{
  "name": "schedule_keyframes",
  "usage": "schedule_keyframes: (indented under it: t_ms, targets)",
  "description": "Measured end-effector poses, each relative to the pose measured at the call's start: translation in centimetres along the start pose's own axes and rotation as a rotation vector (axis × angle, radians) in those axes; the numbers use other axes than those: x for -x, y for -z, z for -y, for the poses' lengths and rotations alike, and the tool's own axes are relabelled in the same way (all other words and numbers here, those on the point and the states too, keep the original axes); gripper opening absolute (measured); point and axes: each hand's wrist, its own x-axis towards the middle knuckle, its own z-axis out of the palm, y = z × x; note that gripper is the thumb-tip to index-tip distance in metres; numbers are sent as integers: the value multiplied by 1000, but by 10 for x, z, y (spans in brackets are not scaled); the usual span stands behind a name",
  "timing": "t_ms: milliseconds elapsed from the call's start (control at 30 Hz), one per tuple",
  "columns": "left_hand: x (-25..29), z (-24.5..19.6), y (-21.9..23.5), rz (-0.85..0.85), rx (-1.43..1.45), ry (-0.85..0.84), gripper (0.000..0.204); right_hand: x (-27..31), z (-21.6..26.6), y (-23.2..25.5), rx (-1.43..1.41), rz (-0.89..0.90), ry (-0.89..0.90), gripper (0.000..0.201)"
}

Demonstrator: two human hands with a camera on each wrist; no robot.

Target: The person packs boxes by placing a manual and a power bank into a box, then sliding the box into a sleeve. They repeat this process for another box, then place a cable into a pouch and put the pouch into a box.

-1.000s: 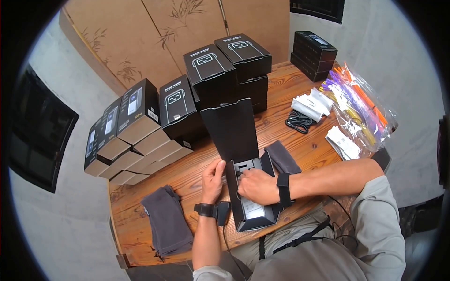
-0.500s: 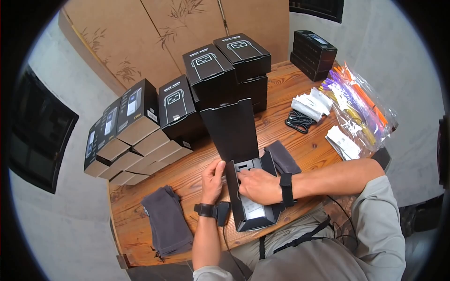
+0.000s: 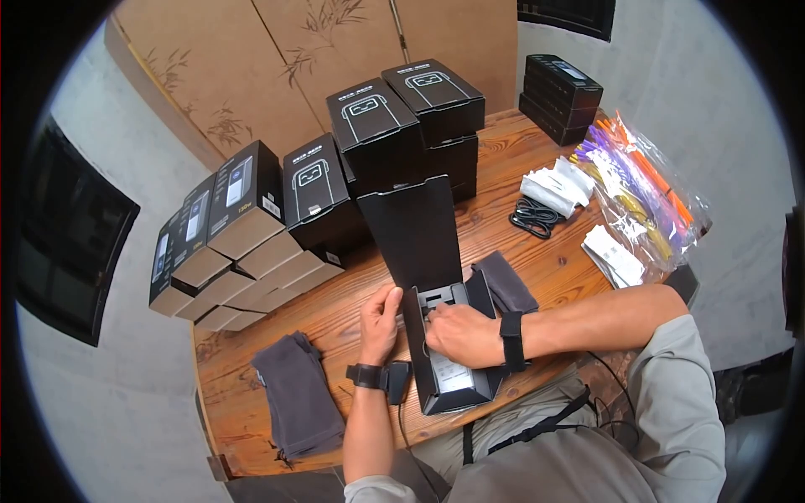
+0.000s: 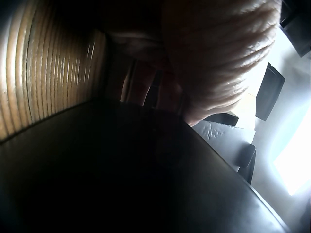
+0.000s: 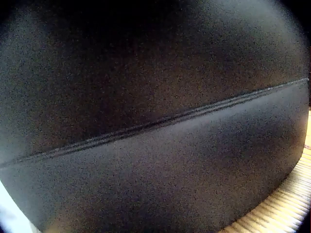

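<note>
A long black box (image 3: 419,339) stands on the table with its lid (image 3: 412,230) raised at the far end. Inside lie a grey insert (image 3: 438,296) and a white printed piece (image 3: 453,375). My left hand (image 3: 379,325) holds the box's left side, thumb at the upper edge; in the left wrist view its palm (image 4: 218,58) is close against the dark box side. My right hand (image 3: 461,333) reaches into the box with bent fingers near the insert. Its fingertips are hidden, and I cannot tell whether they grip something. Only dark box panels (image 5: 160,179) fill most of the right wrist view.
Stacked boxes (image 3: 243,226) and black boxes (image 3: 373,117) stand behind; more black boxes (image 3: 563,96) stand far right. Dark grey cloths (image 3: 300,394) flank the open box. Right are a black cable (image 3: 537,218), white packets (image 3: 558,186), white papers (image 3: 614,256) and a bag of coloured strips (image 3: 641,189).
My right hand has shifted slightly within the box, its wrist turning a little. My left hand and the box stay in place.
</note>
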Motion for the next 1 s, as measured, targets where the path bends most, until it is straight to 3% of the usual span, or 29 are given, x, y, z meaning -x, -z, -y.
schedule_keyframes:
  t_ms: [67,267,1000]
  targets:
    - [0,0,0,0,-7,-3,25,-2,0,5,20,91,8,12]
    - [0,1,0,-3,4,-6,24,-3,1,-1,58,-25,3,10]
    - [-1,1,-1,-7,-30,-6,23,8,-2,16,109,103,78,11]
